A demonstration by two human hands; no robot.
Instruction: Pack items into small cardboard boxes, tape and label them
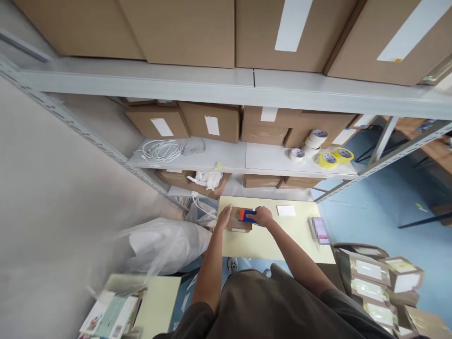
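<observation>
A small cardboard box (pixel 237 225) with a white label on its near side sits on the pale yellow table (pixel 271 245). My left hand (pixel 224 217) is closed on the box's left edge. In my right hand (pixel 263 216) is a blue and orange tape dispenser (pixel 247 216), held over the top of the box at its right side. The fingers of my right hand are wrapped round the dispenser's handle.
A white paper (pixel 286 210) and a purple package (pixel 318 230) lie on the table. Behind stand shelves (pixel 219 153) with cartons, a coiled cable (pixel 163 150) and tape rolls (pixel 327 160). Taped boxes (pixel 369 269) are stacked at right; plastic wrap (pixel 169 245) is at left.
</observation>
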